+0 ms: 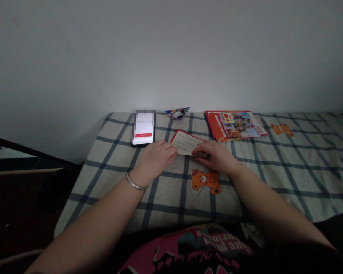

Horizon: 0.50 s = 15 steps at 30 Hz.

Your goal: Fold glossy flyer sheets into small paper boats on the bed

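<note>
A folded paper sheet (185,142), pale with lines of small print and a red edge along its far side, lies on the checked cloth between my hands. My left hand (157,158) has its fingers closed at the paper's left end. At the right end, my right hand (215,155) pinches the paper, its thumb nearer to me and partly hidden. Just beyond my left hand is a smartphone (143,131) with a lit screen and a red button. A small folded paper boat (177,113) in blue and red print sits by the wall.
A stack of red printed flyers (236,125) lies to the right near the wall. The checked cloth (171,186) carries printed orange bears. A white wall (171,53) bounds the far side; the surface ends at the left beside a dark area.
</note>
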Each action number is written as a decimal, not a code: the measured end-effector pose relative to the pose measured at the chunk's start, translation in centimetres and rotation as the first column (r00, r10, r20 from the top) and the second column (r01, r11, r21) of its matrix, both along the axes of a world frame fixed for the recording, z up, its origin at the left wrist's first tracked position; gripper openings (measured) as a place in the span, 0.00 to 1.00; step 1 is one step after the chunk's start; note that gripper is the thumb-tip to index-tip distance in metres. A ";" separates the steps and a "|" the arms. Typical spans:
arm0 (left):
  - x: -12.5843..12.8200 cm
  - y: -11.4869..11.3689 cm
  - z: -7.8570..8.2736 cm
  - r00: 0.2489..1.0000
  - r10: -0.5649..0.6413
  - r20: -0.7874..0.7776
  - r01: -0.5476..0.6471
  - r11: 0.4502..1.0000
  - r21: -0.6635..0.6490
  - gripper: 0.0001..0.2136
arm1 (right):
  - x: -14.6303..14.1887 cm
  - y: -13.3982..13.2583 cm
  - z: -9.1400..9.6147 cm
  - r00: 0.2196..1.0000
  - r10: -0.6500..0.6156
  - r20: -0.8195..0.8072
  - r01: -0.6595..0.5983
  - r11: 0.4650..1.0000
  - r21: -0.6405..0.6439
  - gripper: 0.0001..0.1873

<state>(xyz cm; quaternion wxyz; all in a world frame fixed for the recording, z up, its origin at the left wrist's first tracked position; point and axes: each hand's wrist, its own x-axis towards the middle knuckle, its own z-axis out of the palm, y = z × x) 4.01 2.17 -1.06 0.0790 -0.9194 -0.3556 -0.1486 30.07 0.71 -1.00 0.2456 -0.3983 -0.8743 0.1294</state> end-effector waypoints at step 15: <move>0.2 -0.3 -0.1 0.991 0.052 0.121 -0.051 0.999 -0.010 0.06 | 0.4 -0.4 1.1 0.958 -0.131 0.255 0.063 0.964 0.259 0.06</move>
